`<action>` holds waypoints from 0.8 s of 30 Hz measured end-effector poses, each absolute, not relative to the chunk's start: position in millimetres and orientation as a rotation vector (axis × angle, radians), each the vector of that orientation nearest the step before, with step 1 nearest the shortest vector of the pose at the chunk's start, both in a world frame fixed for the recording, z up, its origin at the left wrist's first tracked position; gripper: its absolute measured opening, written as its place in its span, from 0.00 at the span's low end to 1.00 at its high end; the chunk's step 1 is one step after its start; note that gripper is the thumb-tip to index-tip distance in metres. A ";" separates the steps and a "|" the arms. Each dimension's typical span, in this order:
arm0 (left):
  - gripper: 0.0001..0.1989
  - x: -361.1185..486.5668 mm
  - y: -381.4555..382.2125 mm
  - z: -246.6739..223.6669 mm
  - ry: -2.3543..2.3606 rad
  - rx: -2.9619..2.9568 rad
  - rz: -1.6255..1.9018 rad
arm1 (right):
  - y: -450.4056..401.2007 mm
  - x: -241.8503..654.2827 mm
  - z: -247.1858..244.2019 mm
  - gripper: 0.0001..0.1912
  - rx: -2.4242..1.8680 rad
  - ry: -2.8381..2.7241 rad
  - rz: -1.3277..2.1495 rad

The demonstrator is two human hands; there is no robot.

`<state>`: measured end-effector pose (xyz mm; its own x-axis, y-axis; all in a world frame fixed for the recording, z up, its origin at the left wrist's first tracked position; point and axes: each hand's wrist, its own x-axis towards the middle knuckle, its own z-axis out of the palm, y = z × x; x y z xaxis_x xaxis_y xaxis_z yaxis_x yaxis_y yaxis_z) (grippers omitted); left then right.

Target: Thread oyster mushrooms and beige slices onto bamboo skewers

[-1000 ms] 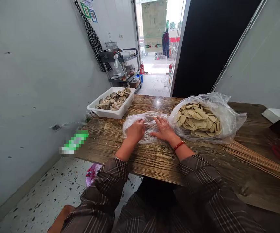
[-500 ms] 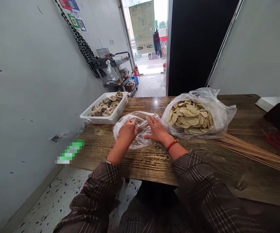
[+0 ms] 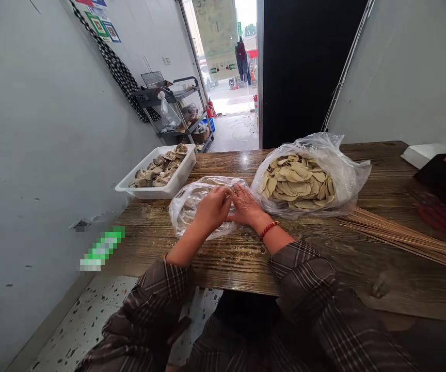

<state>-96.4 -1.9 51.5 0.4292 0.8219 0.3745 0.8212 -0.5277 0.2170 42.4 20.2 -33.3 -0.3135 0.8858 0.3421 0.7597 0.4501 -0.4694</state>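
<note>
A clear plastic bag (image 3: 186, 202) lies spread on the table in front of me, its rim crumpled into a loose ring. Over its right half, my left hand (image 3: 213, 209) is closed, fingertips drawn together against my right hand; whatever they pinch is hidden. My right hand (image 3: 247, 207) rests palm down on the bag's right edge, fingers stretched forward and thumb apart. Just to its right sits a bigger clear bag (image 3: 352, 178), open at the top and full of thin, flat beige slices (image 3: 296, 181).
On the left of the wooden table (image 3: 223, 266) stands a white tub (image 3: 184, 173) of mushrooms (image 3: 159, 170). Long thin wooden skewers (image 3: 404, 237) lie at the right, near a white box (image 3: 424, 155). Beyond the table is a shelf cart (image 3: 180, 106) beside a glass door.
My left hand has moved right across the bag and now meets my right hand. My right hand stays on the bag's edge. The whole view has shifted slightly.
</note>
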 end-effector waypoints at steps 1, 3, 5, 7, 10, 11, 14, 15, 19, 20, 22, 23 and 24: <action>0.10 -97.2 3.1 48.2 1.442 2.712 0.558 | 20.0 42.7 -33.2 0.56 -1.368 -2.152 0.299; 0.13 -101.6 16.0 37.6 1.327 2.795 0.339 | 19.7 43.6 -33.6 0.57 -1.363 -2.156 0.300; 0.18 -110.1 29.9 23.2 1.212 2.834 0.200 | 20.1 45.3 -34.6 0.58 -1.357 -2.155 0.301; 0.24 -120.4 41.6 7.8 1.141 2.830 0.096 | 21.5 48.0 -34.7 0.58 -1.317 -2.160 0.304; 0.31 -131.9 53.0 -11.1 1.406 2.718 -0.011 | 23.4 53.4 -30.5 0.53 -1.197 -2.143 0.331; 0.33 -133.4 55.6 -15.6 1.496 2.671 -0.037 | 23.3 55.4 -27.8 0.50 -1.167 -2.121 0.350; 0.39 -131.4 62.6 -23.0 1.641 2.556 -0.075 | 19.6 61.8 -18.8 0.36 -1.194 -2.070 0.446; 0.40 -129.6 64.6 -23.7 1.672 2.522 -0.083 | 17.2 63.9 -16.3 0.31 -1.230 -2.089 0.474; 0.44 -123.6 68.4 -19.5 1.731 2.447 -0.124 | 7.7 70.0 -12.3 0.18 -1.366 -2.261 0.446; 0.45 -122.5 67.6 -16.5 1.731 2.443 -0.132 | 6.4 70.6 -12.6 0.17 -1.390 -2.285 0.419; 0.45 -119.9 63.3 -8.2 1.728 2.433 -0.151 | 5.6 70.7 -14.0 0.18 -1.430 -2.297 0.374; 0.44 -118.2 59.4 -2.8 1.724 2.435 -0.158 | 6.0 70.3 -14.9 0.19 -1.443 -2.298 0.360; 0.43 -116.3 54.2 3.3 1.713 2.453 -0.157 | 6.6 69.8 -15.9 0.19 -1.448 -2.303 0.348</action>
